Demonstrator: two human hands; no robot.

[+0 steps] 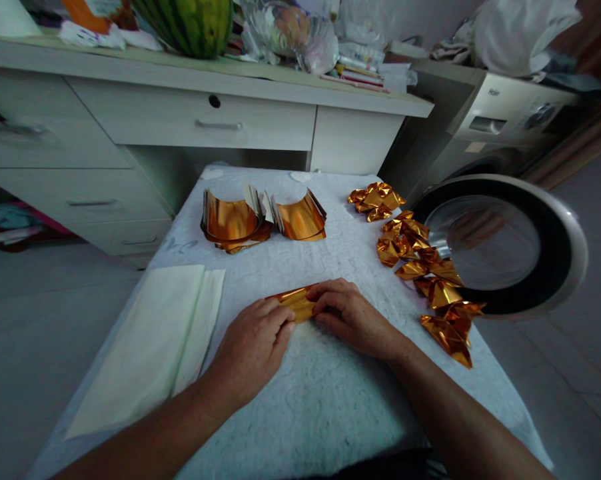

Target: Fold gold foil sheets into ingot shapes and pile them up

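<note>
A sheet of gold foil paper (pixel 300 303), folded into a narrow strip, lies on the cloth-covered table between my hands. My left hand (pixel 258 343) grips its left end, thumb and fingers pinched together. At the right end, my right hand (pixel 348 317) has its fingers curled over the foil paper. Both hands rest low on the cloth, and the fingers cover the ends of the strip. Beyond them stand two curved stacks of gold foil sheets (pixel 230 220). Several folded gold foil pieces (pixel 405 240) are heaped along the table's right side.
Pale paper sheets (pixel 145 340) lie at the table's left. A washing machine's open round door (pixel 505 243) borders the right edge. Behind is a white desk with drawers (pixel 195 120), bearing a watermelon (pixel 190 23), a glass bowl (pixel 280 30) and plastic bags.
</note>
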